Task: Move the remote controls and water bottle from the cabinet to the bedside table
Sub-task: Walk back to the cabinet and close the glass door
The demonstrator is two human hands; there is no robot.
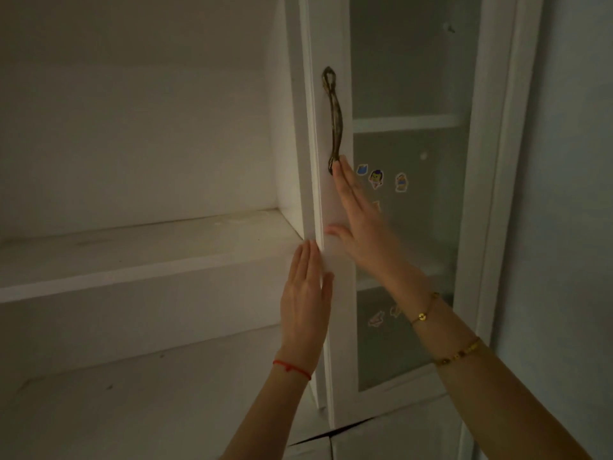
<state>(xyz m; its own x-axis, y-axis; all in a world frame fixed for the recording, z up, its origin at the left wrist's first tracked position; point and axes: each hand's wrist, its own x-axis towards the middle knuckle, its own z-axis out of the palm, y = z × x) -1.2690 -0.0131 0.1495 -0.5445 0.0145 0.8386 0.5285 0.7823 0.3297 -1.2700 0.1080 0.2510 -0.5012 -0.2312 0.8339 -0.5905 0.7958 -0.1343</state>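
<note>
**Both hands flat on the cabinet door, shelves bare in the gloom**

Both forearms rise from the bottom edge, elbows cut off by the frame. The left hand (pixel 306 293), a red thread at its wrist, lies flat with fingers together on the door's (pixel 335 260) leading edge, its grip open and holding nothing. The right hand (pixel 358 224), slightly blurred and wearing two gold bracelets, spreads open against the white door frame, fingertips touching the lower end of the dark metal handle (pixel 333 121), grasping nothing. Behind it, stickers (pixel 376 179) dot the frosted glass panel; one is half hidden by the hand. To the left the cabinet (pixel 149 254) stands open, dim, its shelf wide and unobstructed. No remote controls or water bottle can be made out anywhere here.
</note>
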